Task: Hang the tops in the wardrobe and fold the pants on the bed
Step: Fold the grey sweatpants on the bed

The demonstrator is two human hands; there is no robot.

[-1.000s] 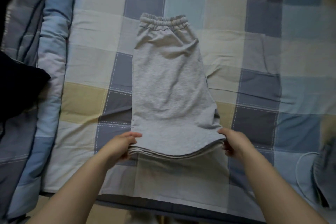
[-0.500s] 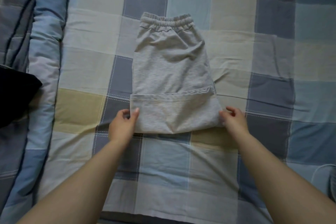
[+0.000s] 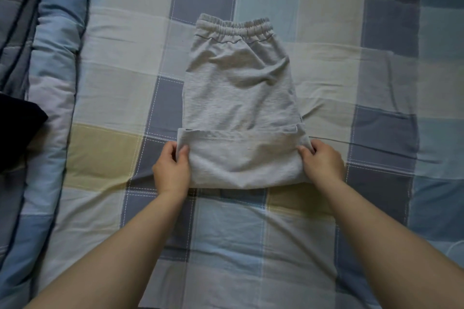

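Observation:
Light grey pants [image 3: 238, 93] lie flat on the checked bed sheet [image 3: 326, 221], elastic waistband at the far end. Their lower part is folded up over the rest, making a band across the near end. My left hand [image 3: 172, 170] pinches the left end of that folded band, thumb on top. At the band's right end my right hand [image 3: 322, 160] grips the fabric the same way. Both forearms reach in from the bottom of the view.
A rolled blue and grey quilt [image 3: 50, 83] runs along the left side of the bed. A dark garment [image 3: 17, 133] lies on it at the left edge. A thin white cord [image 3: 455, 246] shows at the lower right edge.
The hem of the pants was lifted from the near edge and folded up over the legs. Both hands moved away from me with it and now hold the ends of the fold.

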